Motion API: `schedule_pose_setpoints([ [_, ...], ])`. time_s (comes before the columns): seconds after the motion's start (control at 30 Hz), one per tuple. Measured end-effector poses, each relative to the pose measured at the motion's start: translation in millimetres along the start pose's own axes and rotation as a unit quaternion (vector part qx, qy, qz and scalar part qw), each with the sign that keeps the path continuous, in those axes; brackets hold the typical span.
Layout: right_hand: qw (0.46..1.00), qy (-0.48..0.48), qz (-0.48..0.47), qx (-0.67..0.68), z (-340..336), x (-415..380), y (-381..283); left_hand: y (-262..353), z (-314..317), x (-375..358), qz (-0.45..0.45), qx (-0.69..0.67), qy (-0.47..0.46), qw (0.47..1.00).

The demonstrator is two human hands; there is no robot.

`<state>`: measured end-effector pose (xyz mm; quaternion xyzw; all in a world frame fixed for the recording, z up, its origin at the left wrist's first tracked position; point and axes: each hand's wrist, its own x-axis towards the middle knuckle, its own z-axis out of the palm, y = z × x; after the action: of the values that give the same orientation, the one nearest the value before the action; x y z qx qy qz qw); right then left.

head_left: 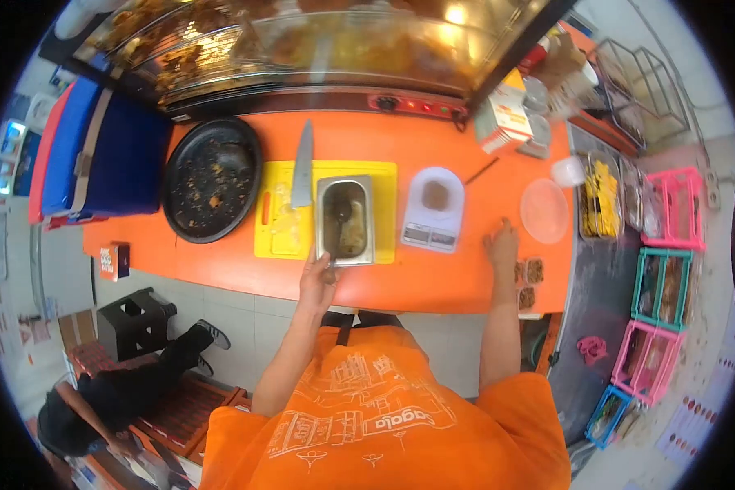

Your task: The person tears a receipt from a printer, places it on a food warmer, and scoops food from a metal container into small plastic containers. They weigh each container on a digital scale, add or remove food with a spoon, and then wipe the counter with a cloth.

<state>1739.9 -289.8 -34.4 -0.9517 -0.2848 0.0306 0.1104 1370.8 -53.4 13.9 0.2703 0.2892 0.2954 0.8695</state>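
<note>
Orange counter (433, 282): cutting board (384, 175), scale (434, 211)

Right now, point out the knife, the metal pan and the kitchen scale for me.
knife (302, 167): head view, middle of the blade.
metal pan (369, 220): head view, right rim.
kitchen scale (434, 196): head view, round weighing plate.

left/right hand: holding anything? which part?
The left hand grips the metal tray on the yellow cutting board by the tray's near rim. The right hand rests flat on the orange counter, holding nothing.
</note>
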Motion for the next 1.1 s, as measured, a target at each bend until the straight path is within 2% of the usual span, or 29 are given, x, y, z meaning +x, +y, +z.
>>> schedule_pose_setpoints([
  [0.07, 0.999, 0.025, -0.027, 0.03, -23.7, -1.9, -32.1, 15.9, 6.3, -6.2, 0.031, 0.034, -0.002, 0.999],
  [0.13, 0.997, 0.053, -0.04, 0.046, -63.0, -2.1, -69.6, 40.9, 33.1, -19.3, -0.008, 0.082, 0.081, 0.993],
  [0.17, 0.995, 0.039, -0.062, 0.067, -74.6, 1.4, -92.0, 39.8, 28.0, -20.6, 0.014, 0.034, 0.072, 0.997],
  [0.2, 0.992, 0.024, -0.088, 0.092, -85.7, 4.2, -114.1, 49.0, 23.3, -26.4, 0.056, 0.144, 0.028, 0.988],
  [0.23, 0.99, 0.025, -0.102, 0.097, -102.1, 7.0, -136.9, 61.7, 33.7, -32.2, 0.065, 0.131, 0.045, 0.988],
  [0.27, 0.984, -0.015, -0.132, 0.122, -118.4, 12.0, -163.1, 75.0, 42.4, -35.7, 0.08, 0.118, 0.065, 0.988],
  [0.3, 0.974, -0.058, -0.162, 0.146, -124.1, 13.9, -184.4, 82.1, 39.9, -36.7, 0.072, 0.055, 0.068, 0.994],
  [0.33, 0.969, -0.059, -0.184, 0.154, -120.5, 13.2, -201.1, 89.9, 34.1, -37.5, 0.067, -0.008, 0.069, 0.995],
  [0.37, 0.959, -0.064, -0.212, 0.178, -117.2, 11.9, -217.1, 90.9, 16.2, -38.0, 0.086, 0.035, 0.088, 0.992],
  [0.4, 0.948, -0.066, -0.239, 0.202, -113.9, 11.3, -233.1, 103.0, 22.4, -38.2, 0.101, -0.029, 0.102, 0.989],
  [0.43, 0.943, -0.052, -0.252, 0.209, -108.2, 9.3, -247.7, 116.8, 27.4, -43.1, 0.145, 0.005, 0.098, 0.985],
  [0.47, 0.942, -0.038, -0.256, 0.215, -100.2, 5.7, -258.7, 134.0, 32.3, -43.8, 0.189, 0.039, 0.093, 0.977],
  [0.5, 0.94, -0.025, -0.257, 0.221, -95.5, 0.6, -268.4, 155.5, 37.0, -38.3, 0.168, -0.053, 0.098, 0.979],
  [0.53, 0.934, -0.03, -0.259, 0.245, -100.1, -4.7, -279.5, 179.9, 47.3, -35.1, 0.188, -0.055, 0.094, 0.976],
  [0.6, 0.925, -0.031, -0.269, 0.266, -102.3, -20.9, -295.1, 228.3, 63.1, -26.2, 0.299, 0.019, 0.112, 0.947],
  [0.63, 0.927, -0.037, -0.258, 0.268, -97.8, -29.8, -298.3, 252.6, 55.2, -15.2, 0.263, -0.049, 0.083, 0.96],
  [0.7, 0.933, -0.038, -0.243, 0.263, -91.2, -50.5, -302.6, 297.0, 54.0, 11.5, 0.279, -0.041, 0.129, 0.951],
  [0.73, 0.934, -0.063, -0.205, 0.284, -88.8, -62.7, -305.5, 318.6, 48.0, 23.4, 0.271, -0.026, 0.09, 0.958],
  [0.8, 0.937, -0.079, -0.165, 0.298, -87.9, -79.9, -315.9, 339.8, 37.2, 43.6, 0.277, -0.049, 0.041, 0.959],
  [0.87, 0.937, -0.055, -0.135, 0.319, -91.1, -83.1, -338.1, 342.4, 20.5, 56.2, 0.275, -0.062, 0.062, 0.957],
  [0.9, 0.933, -0.025, -0.169, 0.318, -113.3, -74.2, -373.9, 339.5, 11.7, 56.7, 0.266, -0.07, 0.077, 0.958],
  [0.97, 0.894, 0.092, -0.333, 0.284, -148.4, -37.6, -451.3, 324.3, -13.9, 58.0, 0.243, -0.1, 0.102, 0.959],
  [1.0, 0.855, 0.131, -0.408, 0.292, -165.1, -10.1, -493.1, 314.0, -30.6, 59.0, 0.23, -0.111, 0.078, 0.964],
  [1.03, 0.816, 0.208, -0.473, 0.259, -189.6, 16.3, -543.2, 306.0, -38.8, 54.5, 0.213, -0.13, 0.103, 0.963],
  [1.07, 0.833, 0.183, -0.471, 0.224, -199.0, 47.5, -581.3, 295.3, -55.4, 51.7, 0.21, -0.117, 0.081, 0.967],
  [1.1, 0.839, 0.229, -0.481, 0.111, -210.5, 80.8, -618.0, 290.1, -60.9, 40.8, 0.207, -0.067, 0.093, 0.972],
])
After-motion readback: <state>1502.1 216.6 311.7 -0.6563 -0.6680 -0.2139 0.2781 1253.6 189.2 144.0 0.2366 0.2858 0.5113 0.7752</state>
